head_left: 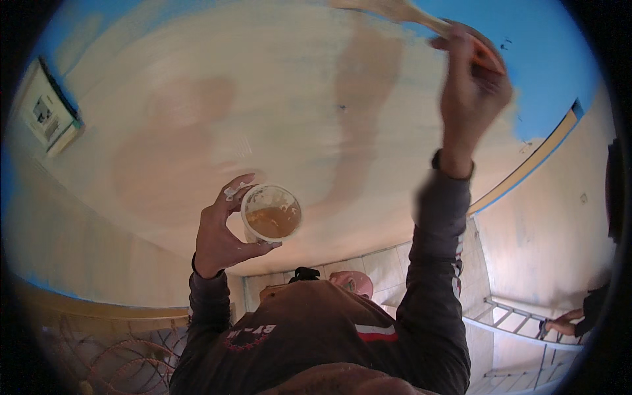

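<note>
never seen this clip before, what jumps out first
A raised right hand at upper right holds a brush against a pale, patchy painted surface with blue at its edges. At centre, the left hand holds a small white cup of brownish liquid.

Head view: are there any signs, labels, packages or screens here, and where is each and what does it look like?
Framed notice: on the wall at far left, rectangular, pale sheet with small dark patches, greenish frame, seen tilted.
Small tub: in the left hand, round, whitish rim smeared with paint, brownish liquid inside; no label shows.
Printed emblem: on the person's dark top at bottom, red and white.
No screens in view.
</note>
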Action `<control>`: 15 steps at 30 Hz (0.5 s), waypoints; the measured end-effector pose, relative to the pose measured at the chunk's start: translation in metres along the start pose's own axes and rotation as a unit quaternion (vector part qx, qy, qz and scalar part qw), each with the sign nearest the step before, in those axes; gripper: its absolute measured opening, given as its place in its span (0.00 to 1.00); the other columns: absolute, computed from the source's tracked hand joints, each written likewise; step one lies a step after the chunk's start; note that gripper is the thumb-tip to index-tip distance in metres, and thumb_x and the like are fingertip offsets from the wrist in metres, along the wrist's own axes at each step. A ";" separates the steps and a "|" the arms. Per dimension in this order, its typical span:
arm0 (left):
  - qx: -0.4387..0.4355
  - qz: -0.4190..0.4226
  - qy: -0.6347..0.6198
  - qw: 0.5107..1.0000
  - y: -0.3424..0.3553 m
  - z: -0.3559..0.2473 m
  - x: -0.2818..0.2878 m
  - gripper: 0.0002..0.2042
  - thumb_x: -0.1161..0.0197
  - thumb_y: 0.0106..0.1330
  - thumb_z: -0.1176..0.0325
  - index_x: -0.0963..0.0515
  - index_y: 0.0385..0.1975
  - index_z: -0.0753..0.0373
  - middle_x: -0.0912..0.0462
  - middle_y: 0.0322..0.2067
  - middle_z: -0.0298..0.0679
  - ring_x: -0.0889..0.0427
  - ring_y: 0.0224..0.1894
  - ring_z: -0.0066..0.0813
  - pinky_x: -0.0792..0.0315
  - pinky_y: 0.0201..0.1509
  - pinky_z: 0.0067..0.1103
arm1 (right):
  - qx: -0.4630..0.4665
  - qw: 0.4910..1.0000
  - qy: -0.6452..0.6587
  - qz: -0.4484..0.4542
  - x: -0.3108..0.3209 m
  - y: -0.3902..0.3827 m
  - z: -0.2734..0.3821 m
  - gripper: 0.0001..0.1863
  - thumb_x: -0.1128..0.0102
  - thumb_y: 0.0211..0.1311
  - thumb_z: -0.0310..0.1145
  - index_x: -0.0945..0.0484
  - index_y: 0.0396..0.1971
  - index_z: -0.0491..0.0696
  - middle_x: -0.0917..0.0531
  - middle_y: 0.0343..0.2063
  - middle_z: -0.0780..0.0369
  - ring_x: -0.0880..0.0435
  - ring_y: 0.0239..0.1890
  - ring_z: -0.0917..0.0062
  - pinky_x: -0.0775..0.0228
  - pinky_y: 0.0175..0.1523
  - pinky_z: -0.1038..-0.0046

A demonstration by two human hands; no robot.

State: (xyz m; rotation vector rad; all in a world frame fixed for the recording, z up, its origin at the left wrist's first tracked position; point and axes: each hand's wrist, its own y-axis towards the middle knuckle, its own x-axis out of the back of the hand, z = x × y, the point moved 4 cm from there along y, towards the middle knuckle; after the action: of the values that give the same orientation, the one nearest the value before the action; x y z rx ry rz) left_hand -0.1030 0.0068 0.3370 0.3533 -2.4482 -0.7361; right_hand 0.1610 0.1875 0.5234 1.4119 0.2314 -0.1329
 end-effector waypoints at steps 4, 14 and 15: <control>-0.009 -0.017 0.024 1.000 -0.003 0.004 -0.001 0.48 0.15 0.38 0.65 0.34 0.65 0.64 0.19 0.54 0.47 0.16 0.55 0.41 0.22 0.60 0.34 | 0.061 0.984 -0.133 -0.097 0.063 0.025 0.005 0.10 0.40 0.69 0.29 0.14 0.38 0.38 0.12 0.27 0.60 0.19 0.27 0.86 0.32 0.32 0.85; 0.001 -0.007 0.056 0.998 0.002 -0.008 -0.003 0.48 0.15 0.39 0.62 0.33 0.64 0.63 0.22 0.58 0.44 0.16 0.55 0.38 0.22 0.58 0.30 | 0.083 0.985 -0.147 -0.023 0.009 0.017 0.012 0.12 0.41 0.71 0.31 0.15 0.42 0.37 0.12 0.28 0.58 0.16 0.30 0.82 0.28 0.35 0.82; 0.010 -0.009 0.065 0.998 -0.002 -0.010 -0.001 0.48 0.15 0.39 0.62 0.33 0.64 0.63 0.22 0.59 0.44 0.17 0.55 0.38 0.22 0.58 0.30 | 0.061 0.979 -0.187 -0.052 0.022 0.018 0.013 0.12 0.42 0.71 0.30 0.15 0.42 0.37 0.11 0.29 0.57 0.13 0.34 0.78 0.24 0.41 0.78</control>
State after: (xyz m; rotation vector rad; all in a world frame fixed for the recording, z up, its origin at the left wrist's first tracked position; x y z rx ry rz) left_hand -0.0966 0.0017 0.3427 0.4179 -2.3335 -0.6753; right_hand 0.1873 0.1783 0.5372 1.4667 -0.0156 -0.5002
